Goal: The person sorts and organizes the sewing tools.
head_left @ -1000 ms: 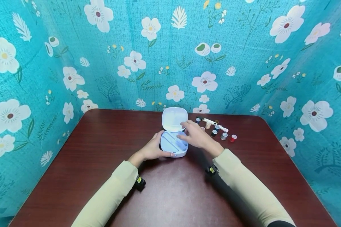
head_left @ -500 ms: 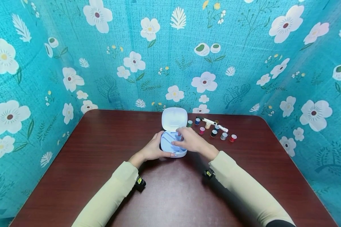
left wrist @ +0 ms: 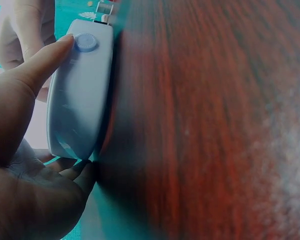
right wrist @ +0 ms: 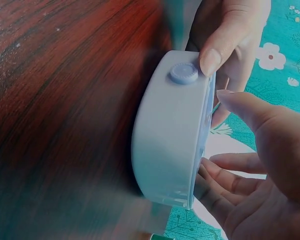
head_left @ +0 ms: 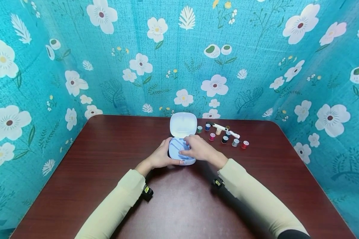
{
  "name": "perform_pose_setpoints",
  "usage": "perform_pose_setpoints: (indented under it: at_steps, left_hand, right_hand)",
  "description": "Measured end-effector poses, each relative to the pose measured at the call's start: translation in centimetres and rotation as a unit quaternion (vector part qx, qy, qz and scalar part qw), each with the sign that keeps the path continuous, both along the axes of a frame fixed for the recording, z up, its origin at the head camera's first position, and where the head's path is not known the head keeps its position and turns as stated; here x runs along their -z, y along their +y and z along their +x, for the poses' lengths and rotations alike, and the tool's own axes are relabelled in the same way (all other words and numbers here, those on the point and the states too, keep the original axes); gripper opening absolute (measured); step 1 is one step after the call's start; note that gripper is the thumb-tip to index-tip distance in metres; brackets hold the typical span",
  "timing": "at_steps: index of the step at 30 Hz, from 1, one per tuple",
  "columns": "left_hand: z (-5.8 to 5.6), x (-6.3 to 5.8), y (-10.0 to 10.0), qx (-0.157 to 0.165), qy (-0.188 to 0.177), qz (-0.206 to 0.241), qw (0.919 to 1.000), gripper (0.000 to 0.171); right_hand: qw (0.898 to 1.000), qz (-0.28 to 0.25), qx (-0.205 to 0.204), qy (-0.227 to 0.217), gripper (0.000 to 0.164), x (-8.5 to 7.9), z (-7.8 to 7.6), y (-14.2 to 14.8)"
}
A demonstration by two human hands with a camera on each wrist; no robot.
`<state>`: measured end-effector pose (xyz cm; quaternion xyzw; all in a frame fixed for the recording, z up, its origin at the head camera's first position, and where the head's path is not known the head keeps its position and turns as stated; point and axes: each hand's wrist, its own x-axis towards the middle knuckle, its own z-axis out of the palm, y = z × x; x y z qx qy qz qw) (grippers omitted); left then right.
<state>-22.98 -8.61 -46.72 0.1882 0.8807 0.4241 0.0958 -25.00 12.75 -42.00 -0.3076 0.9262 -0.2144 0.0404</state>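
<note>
Right hand (head_left: 201, 147) shifted leftward since second ago, fingertips now lower, at tray (head_left: 175, 148) beneath them; green spool (head_left: 199, 129) and pink spool (head_left: 212, 136), beyond hand, no longer covered by it.

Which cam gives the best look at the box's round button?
Right wrist: the round button shows large and whole, clear of the left hand. Left wrist: also large, but a thumb tip sits at its edge. Head: too small to make out.

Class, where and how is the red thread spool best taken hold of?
Probably pinch the red thread spool by its round side, coming from the right: it appears to stand on end, pale rim up, while the grey thread spool sits close on its left.
</note>
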Motion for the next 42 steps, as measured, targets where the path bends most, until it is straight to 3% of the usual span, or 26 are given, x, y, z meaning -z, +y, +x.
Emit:
perform_pose_setpoints:
  at_steps: [17,28,42]
  left_hand:
    - [-0.1,-0.3,0.0,-0.005,-0.009,0.003,0.9999,0.118]
    - [0.0,-0.2,0.0,-0.003,-0.008,0.005,0.9999,0.117]
    - [-0.1,-0.3,-0.1,-0.001,-0.014,0.005,0.9999,0.119]
  right_hand:
    - [1.0,0.027,-0.004,0.009,0.042,0.5,-0.6,-0.3]
    - [0.996,0.07,-0.014,0.048,0.033,1.0,-1.3,-0.5]
    - [0.995,0.07,-0.02,0.07,0.033,1.2,-1.6,-0.7]
